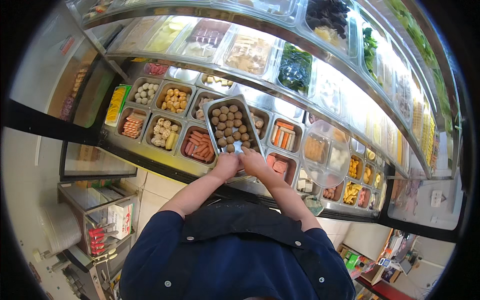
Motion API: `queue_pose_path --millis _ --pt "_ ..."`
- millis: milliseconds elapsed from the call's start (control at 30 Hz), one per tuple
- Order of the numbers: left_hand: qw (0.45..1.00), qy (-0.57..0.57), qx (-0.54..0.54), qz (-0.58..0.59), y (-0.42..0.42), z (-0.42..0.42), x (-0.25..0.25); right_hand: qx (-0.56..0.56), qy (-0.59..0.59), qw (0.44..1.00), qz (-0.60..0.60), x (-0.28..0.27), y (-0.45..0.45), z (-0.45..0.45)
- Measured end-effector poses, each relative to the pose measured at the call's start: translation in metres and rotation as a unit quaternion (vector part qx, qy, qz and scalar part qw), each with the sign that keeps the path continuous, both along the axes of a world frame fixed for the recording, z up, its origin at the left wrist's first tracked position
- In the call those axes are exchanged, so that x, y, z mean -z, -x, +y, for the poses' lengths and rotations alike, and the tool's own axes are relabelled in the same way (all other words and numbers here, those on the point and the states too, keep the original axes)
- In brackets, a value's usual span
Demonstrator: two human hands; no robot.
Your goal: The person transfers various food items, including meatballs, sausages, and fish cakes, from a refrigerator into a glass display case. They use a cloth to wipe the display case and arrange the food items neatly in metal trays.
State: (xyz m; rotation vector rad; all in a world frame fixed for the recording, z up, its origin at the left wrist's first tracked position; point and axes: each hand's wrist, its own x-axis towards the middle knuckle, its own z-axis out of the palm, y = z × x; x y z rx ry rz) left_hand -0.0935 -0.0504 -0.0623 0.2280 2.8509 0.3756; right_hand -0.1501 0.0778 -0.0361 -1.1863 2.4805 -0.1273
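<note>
A rectangular stainless steel pan (pixel 250 129) lies askew over the neighbouring pans in the counter. Brown meatballs (pixel 227 122) fill most of it, with bare metal showing near its closer end. My left hand (pixel 227 165) and my right hand (pixel 253 162) meet at that near end, fingers curled and drawn together. Whatever may be between the fingertips is hidden. Left of the pan sits a well of sausages (pixel 198 146); to its right are pink luncheon meat pieces (pixel 278 165) and crab sticks (pixel 284 135).
A clear round plastic lid (pixel 325 153) rests over pans at right. White balls (pixel 146 93), yellowish balls (pixel 174 100) and a yellow packaged food tray (pixel 117 105) are at left. Shelved tubs with kelp (pixel 295 69) overhang the far side. A cloth (pixel 313 205) hangs at the front edge.
</note>
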Motion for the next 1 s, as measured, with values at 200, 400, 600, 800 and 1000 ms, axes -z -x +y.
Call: queue_pose_path --millis 200,400,600,800,1000 --pt "0.999 0.034 0.03 -0.021 -0.002 -0.001 -0.003 -0.015 -0.236 0.962 -0.136 -0.018 -0.006 -0.001" --pt "0.999 0.01 -0.015 -0.034 0.002 0.0 0.001 -0.037 0.096 0.995 0.012 0.026 -0.007 0.007" --pt "0.999 0.043 0.014 -0.011 -0.003 -0.001 -0.004 -0.034 -0.223 0.97 -0.092 -0.01 -0.004 -0.004" --pt "0.999 0.037 0.006 0.005 -0.003 0.0 0.002 -0.078 0.034 0.996 -0.035 0.035 0.0 0.002" --pt "1.0 0.03 -0.001 -0.004 -0.005 -0.001 0.01 -0.044 -0.002 0.999 -0.005 0.014 -0.002 0.005"
